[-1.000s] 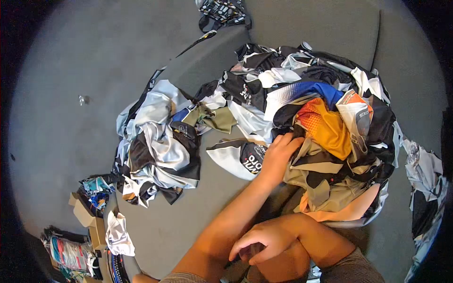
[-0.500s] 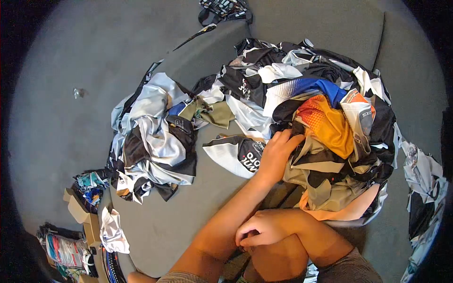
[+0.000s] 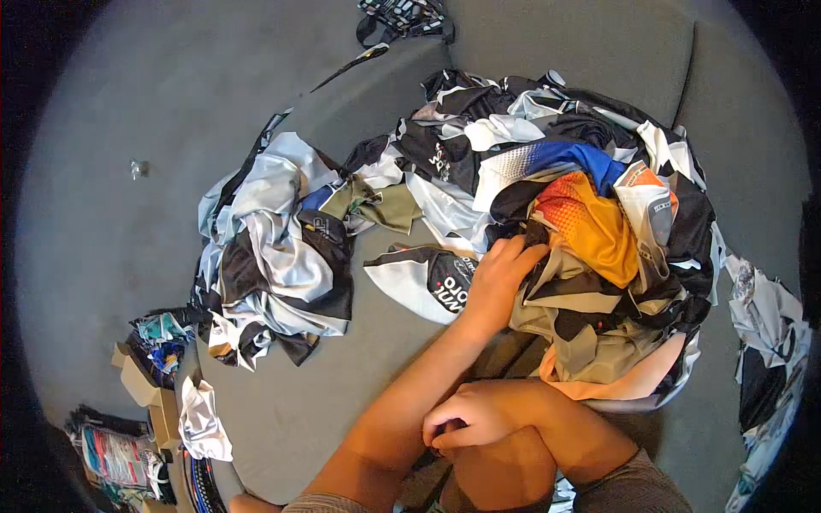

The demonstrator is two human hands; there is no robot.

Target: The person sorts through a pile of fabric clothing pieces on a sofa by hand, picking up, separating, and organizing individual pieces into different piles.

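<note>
"Fabric pieces [image 3: 590, 231] make up that big tangled heap on the grey couch [image 3: 291, 410], don't they?"

"Yes, black, white, blue, orange-yellow and khaki ones, overlapping. The left hand [image 3: 505, 278] is at the heap's near-left edge, touching dark cloth."

"Is it gripping?"

"I can't tell. Its fingers are bent and slightly spread, with the tips partly hidden in the folds."

"And the right hand [image 3: 462, 419]?"

"Loosely curled, over a bare leg [image 3: 505, 470]. I can't tell whether the fingertips meet or hold anything."

"What's just left of the left hand?"

"A white-and-black printed piece [image 3: 419, 282]. Farther left lies a smaller heap [image 3: 286, 256], mostly white, pale grey and black, with an olive piece [image 3: 376, 205] between the heaps."

"Lower left?"

"A crumpled white piece [image 3: 203, 421], beside an open cardboard box [image 3: 141, 382]."
</note>
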